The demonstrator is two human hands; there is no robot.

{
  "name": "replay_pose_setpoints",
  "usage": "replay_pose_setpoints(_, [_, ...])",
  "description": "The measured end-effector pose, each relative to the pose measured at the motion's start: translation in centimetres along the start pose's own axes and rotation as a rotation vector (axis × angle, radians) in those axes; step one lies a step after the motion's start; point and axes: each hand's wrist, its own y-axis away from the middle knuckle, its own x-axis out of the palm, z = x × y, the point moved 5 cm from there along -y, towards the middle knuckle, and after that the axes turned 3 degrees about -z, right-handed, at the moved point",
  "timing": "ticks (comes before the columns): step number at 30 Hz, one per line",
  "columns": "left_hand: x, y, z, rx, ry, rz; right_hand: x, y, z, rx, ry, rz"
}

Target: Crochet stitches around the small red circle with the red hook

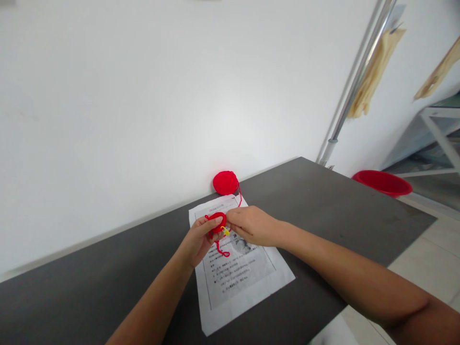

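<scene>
My left hand point(198, 241) pinches a small red crochet piece point(212, 224), its thumb lying across the top. A yellow stitch marker point(226, 231) hangs from the piece's right side, and a red yarn tail point(222, 251) dangles below. Against the piece's right edge, my right hand point(256, 226) is closed with its fingertips together; whatever they grip is hidden behind the fingers. Behind both hands a ball of red yarn point(225, 183) rests by the wall, a strand running from it towards my right hand. Under the hands lies a printed sheet point(247, 282) with text and a picture.
The dark table point(316, 206) meets a white wall point(161, 96) at the back. Beyond its right end are a metal pole point(362, 72), a red basin point(383, 183) on the tiled floor, hanging yellowish gloves point(375, 72) and a white-framed rack point(440, 139).
</scene>
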Motion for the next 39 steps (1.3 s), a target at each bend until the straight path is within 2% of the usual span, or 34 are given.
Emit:
replay_pose_setpoints(5, [-0.4,-0.1,0.2,0.007,-0.049,-0.006,0.8,0.0,-0.7,-0.006,0.032,0.067])
replay_pose_setpoints(12, [-1.4,-0.6,0.5,0.240,-0.143,-0.179,2.0,0.0,-2.1,0.058,0.067,0.120])
replay_pose_setpoints(20, [-1.9,-1.0,1.6,0.298,-0.116,-0.225,2.8,0.1,-3.1,0.058,0.093,0.124])
replay_pose_setpoints(23, [-1.9,-1.1,2.0,0.283,-0.024,-0.226,3.4,0.1,-3.3,0.032,0.105,0.102])
replay_pose_setpoints(31, [-1.2,-1.5,3.1,0.082,0.216,-0.084,4.5,-0.3,-4.2,-0.021,0.139,0.076])
replay_pose_setpoints(39, [-1.4,-2.1,3.9,0.050,0.304,-0.149,5.9,-0.5,-5.3,-0.024,0.195,0.108])
